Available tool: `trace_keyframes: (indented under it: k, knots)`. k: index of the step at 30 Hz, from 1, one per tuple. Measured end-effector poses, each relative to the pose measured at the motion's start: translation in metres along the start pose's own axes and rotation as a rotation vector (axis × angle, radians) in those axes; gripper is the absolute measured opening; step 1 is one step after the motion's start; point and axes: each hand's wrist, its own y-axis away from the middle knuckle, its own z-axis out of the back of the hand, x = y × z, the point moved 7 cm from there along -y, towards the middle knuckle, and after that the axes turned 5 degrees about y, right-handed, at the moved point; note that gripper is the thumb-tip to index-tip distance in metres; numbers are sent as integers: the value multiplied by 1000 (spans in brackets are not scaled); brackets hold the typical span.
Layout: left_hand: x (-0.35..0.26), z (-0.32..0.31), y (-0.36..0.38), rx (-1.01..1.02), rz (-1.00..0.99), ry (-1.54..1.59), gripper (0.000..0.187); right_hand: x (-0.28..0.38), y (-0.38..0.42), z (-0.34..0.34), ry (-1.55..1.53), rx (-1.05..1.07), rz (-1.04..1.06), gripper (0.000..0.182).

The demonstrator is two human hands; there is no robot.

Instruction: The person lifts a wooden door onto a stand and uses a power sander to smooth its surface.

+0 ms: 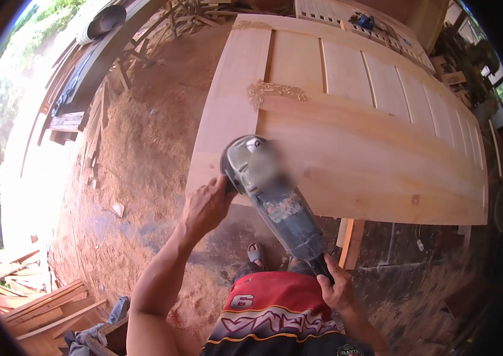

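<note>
An angle grinder [290,219] lies diagonally across my view, its round metal head over the near left corner of a wooden panel door [346,148]. My left hand [209,204] is closed at the head's left side, where a dark part hides some of the fingers. At the tool's rear end, my right hand [336,282] grips the body near the dark cord. Part of the grinder's head is blurred, and its disc is mostly hidden. Rough tan patches [275,92] mark the door's joints.
Sawdust [138,142] covers the floor on the left. Wood offcuts [49,308] are piled at lower left. A blue tool [363,21] sits on another slatted wooden piece behind the door. A wooden support [352,243] shows beneath the near edge.
</note>
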Motion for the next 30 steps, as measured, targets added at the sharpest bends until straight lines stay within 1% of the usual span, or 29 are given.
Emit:
trace_keyframes:
  k: [2, 4, 7, 9, 12, 14, 15, 18, 20, 21, 22, 23, 26, 27, 30]
  knots:
    - [-33, -23, 0, 52, -40, -5, 32, -20, 38, 16, 76, -76, 0, 56]
    - [-75, -50, -4, 148, -92, 28, 32, -56, 89, 34, -23, -32, -317, 59]
    - [-126, -88, -3, 173, -220, 63, 35, -93, 146, 61, -47, -71, -513, 62]
    - [-143, -98, -3, 132, -278, 61, 36, -97, 154, 66, -37, -109, -489, 63]
    - [-134, -92, -3, 91, -279, 33, 34, -88, 145, 61, -41, -128, -440, 66]
    - [-106, -79, -3, 72, -234, 6, 32, -72, 125, 48, -25, -99, -413, 66]
    - [-90, -68, 1, 61, -209, -7, 32, -74, 121, 37, -11, -23, -419, 62]
    - [-39, -36, 11, 33, -78, -39, 29, -41, 75, 10, -10, 27, -266, 59]
    - [-5, -17, 19, -39, -32, -85, 29, -14, 40, -7, -4, 55, -128, 57]
    - [11, -8, 23, -73, -4, -112, 30, 0, 25, -14, 0, 67, -51, 56]
    - [23, 1, 25, -108, 23, -141, 32, 12, 11, -21, -1, 80, -27, 56]
    - [33, 10, 29, -67, 97, -121, 44, 24, -3, -27, -3, 93, 2, 56]
    - [46, 24, 46, -383, -7, -251, 58, 31, -27, -34, -10, 118, 72, 56]
    - [47, 18, 55, -404, 79, -269, 70, 31, -33, -35, -13, 121, 95, 56]
    - [7, 5, 97, -601, -53, -159, 66, 25, -37, -27, -22, 144, 129, 56]
